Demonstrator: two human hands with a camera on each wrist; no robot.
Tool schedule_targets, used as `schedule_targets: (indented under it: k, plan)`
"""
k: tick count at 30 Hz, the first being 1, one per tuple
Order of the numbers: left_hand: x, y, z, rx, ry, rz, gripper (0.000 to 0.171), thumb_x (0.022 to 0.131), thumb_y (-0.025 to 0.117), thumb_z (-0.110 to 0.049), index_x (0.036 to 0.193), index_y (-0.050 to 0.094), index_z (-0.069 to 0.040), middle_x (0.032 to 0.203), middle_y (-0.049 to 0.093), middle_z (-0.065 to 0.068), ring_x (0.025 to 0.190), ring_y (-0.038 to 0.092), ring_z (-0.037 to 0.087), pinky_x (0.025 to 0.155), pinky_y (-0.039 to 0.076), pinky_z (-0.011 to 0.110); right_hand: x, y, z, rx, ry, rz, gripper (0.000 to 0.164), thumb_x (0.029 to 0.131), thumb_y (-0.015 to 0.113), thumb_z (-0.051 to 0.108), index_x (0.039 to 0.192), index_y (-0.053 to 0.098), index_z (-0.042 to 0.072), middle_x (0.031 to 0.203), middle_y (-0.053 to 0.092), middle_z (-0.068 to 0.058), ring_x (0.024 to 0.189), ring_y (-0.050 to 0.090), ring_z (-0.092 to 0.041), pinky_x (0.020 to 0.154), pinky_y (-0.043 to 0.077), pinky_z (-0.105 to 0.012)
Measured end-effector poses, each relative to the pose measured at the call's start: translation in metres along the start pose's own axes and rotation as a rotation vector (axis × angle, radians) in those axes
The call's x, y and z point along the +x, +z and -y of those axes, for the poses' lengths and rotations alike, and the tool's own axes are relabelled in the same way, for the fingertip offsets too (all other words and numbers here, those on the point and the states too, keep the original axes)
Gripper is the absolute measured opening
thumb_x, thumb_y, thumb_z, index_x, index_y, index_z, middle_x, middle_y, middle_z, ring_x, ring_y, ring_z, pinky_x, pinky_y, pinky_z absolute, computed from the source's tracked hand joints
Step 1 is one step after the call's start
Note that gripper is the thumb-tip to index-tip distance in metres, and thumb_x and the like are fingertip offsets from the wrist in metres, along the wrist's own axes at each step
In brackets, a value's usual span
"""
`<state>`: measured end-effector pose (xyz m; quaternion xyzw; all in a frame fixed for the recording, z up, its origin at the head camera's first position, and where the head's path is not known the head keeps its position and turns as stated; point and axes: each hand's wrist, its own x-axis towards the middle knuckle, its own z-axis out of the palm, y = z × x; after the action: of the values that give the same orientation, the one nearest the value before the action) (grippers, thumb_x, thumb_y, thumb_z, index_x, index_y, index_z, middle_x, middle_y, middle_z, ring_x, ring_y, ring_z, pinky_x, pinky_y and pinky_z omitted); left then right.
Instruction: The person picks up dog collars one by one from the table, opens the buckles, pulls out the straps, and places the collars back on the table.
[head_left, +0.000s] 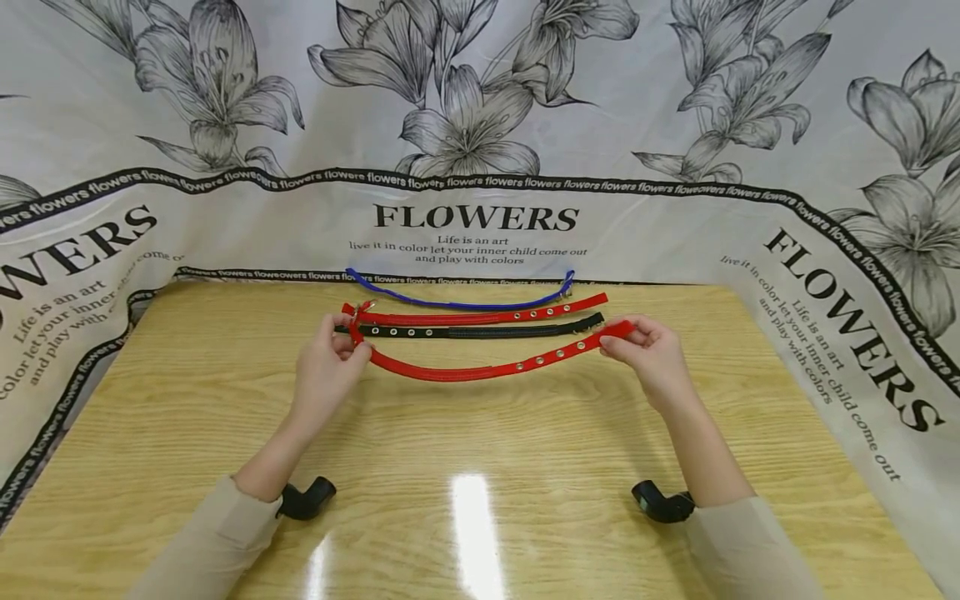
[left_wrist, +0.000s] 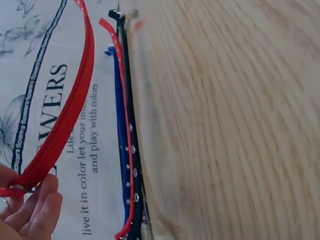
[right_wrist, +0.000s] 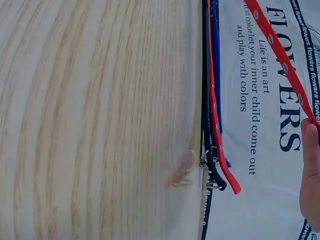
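A red collar with metal eyelets hangs in a shallow curve between both hands. My left hand pinches its left end, where the buckle is mostly hidden by fingers. On the other side my right hand pinches the eyelet end between thumb and fingers. Behind it, a black collar lies on the table, its buckle at the right. Farther back are another red collar and a blue collar. In the left wrist view the held red collar arcs up from the fingers.
The wooden table has a glossy, reflective top. A white cloth printed with flowers and text stands along the back and sides. Black wrist mounts sit at both sleeves.
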<state>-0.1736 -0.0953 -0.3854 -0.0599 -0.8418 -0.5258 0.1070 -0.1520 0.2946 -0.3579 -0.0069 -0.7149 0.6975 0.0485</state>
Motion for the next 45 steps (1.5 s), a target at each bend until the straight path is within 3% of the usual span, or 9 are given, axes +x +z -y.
schedule_targets:
  k: [3, 8, 11, 15, 18, 26, 33, 39, 45]
  plan:
    - [0.005, -0.001, 0.006, -0.004, -0.009, -0.044, 0.019, 0.089, 0.058, -0.008, 0.105, 0.055, 0.001, 0.081, 0.068, 0.017, 0.063, 0.057, 0.019, 0.049, 0.039, 0.019, 0.003, 0.0, -0.002, 0.013, 0.032, -0.034, 0.016, 0.084, 0.065, -0.005, 0.098, 0.06, -0.004, 0.087, 0.068, 0.002, 0.076, 0.065, -0.01, 0.074, 0.054, -0.024]
    - [0.012, -0.003, 0.018, 0.019, -0.009, -0.1, 0.017, 0.09, 0.058, -0.011, 0.1, 0.063, 0.002, 0.086, 0.065, 0.017, 0.078, 0.06, 0.022, 0.062, 0.043, 0.017, 0.008, -0.003, -0.006, 0.043, 0.07, -0.072, 0.015, 0.082, 0.067, -0.005, 0.092, 0.066, 0.006, 0.085, 0.067, 0.003, 0.074, 0.066, -0.01, 0.073, 0.054, -0.023]
    - [0.015, -0.005, 0.023, 0.027, -0.046, -0.106, 0.018, 0.089, 0.059, -0.011, 0.101, 0.064, 0.003, 0.085, 0.063, 0.017, 0.079, 0.058, 0.023, 0.062, 0.042, 0.018, 0.01, -0.006, -0.008, 0.059, 0.089, -0.076, 0.02, 0.082, 0.067, -0.005, 0.086, 0.069, 0.015, 0.082, 0.067, 0.002, 0.072, 0.066, -0.01, 0.073, 0.054, -0.023]
    - [0.019, -0.006, 0.028, -0.022, -0.111, -0.085, 0.024, 0.087, 0.061, -0.006, 0.108, 0.061, 0.006, 0.09, 0.061, 0.017, 0.073, 0.054, 0.015, 0.058, 0.044, 0.015, 0.016, -0.011, -0.015, 0.056, 0.107, -0.075, 0.019, 0.081, 0.069, -0.003, 0.085, 0.07, 0.015, 0.08, 0.067, 0.002, 0.072, 0.066, -0.01, 0.074, 0.053, -0.024]
    - [0.021, -0.007, 0.031, -0.078, -0.165, -0.058, 0.027, 0.087, 0.062, -0.004, 0.11, 0.058, 0.007, 0.097, 0.062, 0.019, 0.072, 0.057, 0.012, 0.058, 0.049, 0.017, 0.025, -0.022, -0.031, 0.056, 0.124, -0.061, 0.017, 0.079, 0.073, 0.001, 0.093, 0.071, 0.009, 0.083, 0.069, 0.0, 0.075, 0.067, -0.012, 0.076, 0.053, -0.026]
    - [0.025, -0.009, 0.041, -0.087, -0.22, -0.005, 0.022, 0.092, 0.056, -0.008, 0.105, 0.062, 0.009, 0.098, 0.063, 0.024, 0.078, 0.065, 0.022, 0.066, 0.055, 0.027, 0.059, -0.058, -0.091, 0.093, 0.213, -0.085, 0.045, 0.071, 0.081, 0.008, 0.112, 0.064, -0.003, 0.093, 0.07, -0.006, 0.083, 0.068, -0.019, 0.076, 0.054, -0.03]
    - [0.028, -0.011, 0.047, -0.06, -0.248, 0.023, 0.024, 0.091, 0.058, -0.008, 0.107, 0.064, 0.01, 0.102, 0.061, 0.026, 0.062, 0.061, 0.007, 0.06, 0.052, 0.018, 0.052, -0.043, -0.063, 0.101, 0.31, -0.072, 0.056, 0.07, 0.081, 0.004, 0.119, 0.057, -0.008, 0.094, 0.067, -0.004, 0.084, 0.068, -0.016, 0.082, 0.051, -0.031]
    - [0.031, -0.011, 0.054, -0.029, -0.28, 0.031, 0.023, 0.09, 0.061, -0.007, 0.108, 0.065, 0.008, 0.092, 0.061, 0.018, 0.059, 0.055, 0.003, 0.056, 0.047, 0.014, 0.039, -0.028, -0.038, 0.098, 0.348, -0.065, 0.031, 0.084, 0.063, -0.006, 0.114, 0.058, -0.009, 0.085, 0.068, 0.001, 0.079, 0.067, -0.011, 0.082, 0.052, -0.028]
    - [0.032, -0.013, 0.06, -0.138, -0.35, 0.05, 0.026, 0.093, 0.054, -0.003, 0.114, 0.058, 0.012, 0.098, 0.063, 0.019, 0.062, 0.058, 0.0, 0.059, 0.051, 0.015, 0.042, -0.03, -0.041, 0.137, 0.445, -0.079, 0.03, 0.086, 0.058, -0.01, 0.116, 0.057, -0.01, 0.081, 0.068, -0.001, 0.075, 0.068, -0.014, 0.077, 0.053, -0.026]
